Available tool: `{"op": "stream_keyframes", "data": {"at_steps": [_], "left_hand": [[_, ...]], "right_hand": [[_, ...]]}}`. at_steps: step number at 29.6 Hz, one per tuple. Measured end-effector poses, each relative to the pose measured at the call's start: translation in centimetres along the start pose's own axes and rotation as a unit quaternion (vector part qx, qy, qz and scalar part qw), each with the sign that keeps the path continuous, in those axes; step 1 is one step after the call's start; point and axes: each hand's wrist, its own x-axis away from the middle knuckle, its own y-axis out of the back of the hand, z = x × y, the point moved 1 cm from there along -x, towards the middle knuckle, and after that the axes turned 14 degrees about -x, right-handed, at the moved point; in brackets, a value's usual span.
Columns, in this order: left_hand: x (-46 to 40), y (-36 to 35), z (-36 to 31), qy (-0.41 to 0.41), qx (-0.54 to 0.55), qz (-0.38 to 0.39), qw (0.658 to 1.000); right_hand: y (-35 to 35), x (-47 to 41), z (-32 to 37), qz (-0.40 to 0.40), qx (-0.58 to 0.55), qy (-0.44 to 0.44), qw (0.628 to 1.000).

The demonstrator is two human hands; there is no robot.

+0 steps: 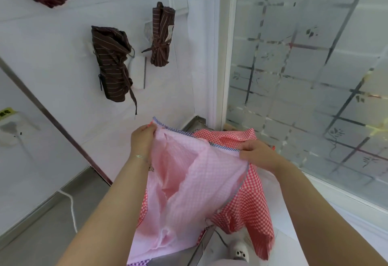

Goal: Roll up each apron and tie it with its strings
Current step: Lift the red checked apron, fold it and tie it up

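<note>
apron: held up unrolled, near centre, hanging down.
hands: left hand and right hand each pinch its top hem.
risk: slack, creased cloth could roll crooked; strings may get buried.

Head view, angled down, close over hands

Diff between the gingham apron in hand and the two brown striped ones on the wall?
The gingham apron is red-and-white checked, unrolled, held by the left hand and right hand. The brown striped aprons are rolled, tied with their strings and hanging on the wall. All are patterned fabric.
</note>
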Motion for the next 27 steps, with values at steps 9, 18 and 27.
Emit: {"op": "stream_keyframes", "data": {"at_steps": [9, 18, 27], "left_hand": [[6.9, -5.8, -4.7, -0.308, -0.232, 0.430, 0.816], [5.7, -5.0, -6.7, -0.292, -0.157, 0.138, 0.933], [1.3, -3.2, -4.7, -0.102, -0.154, -0.018, 0.983]], "right_hand": [[-4.1, -0.1, 5.3, -0.053, 0.023, 0.133, 0.989], [-0.7, -0.3, 2.6, -0.183, 0.276, 0.000, 0.944], [1.7, 0.5, 2.2, -0.169, 0.367, -0.055, 0.913]]}}
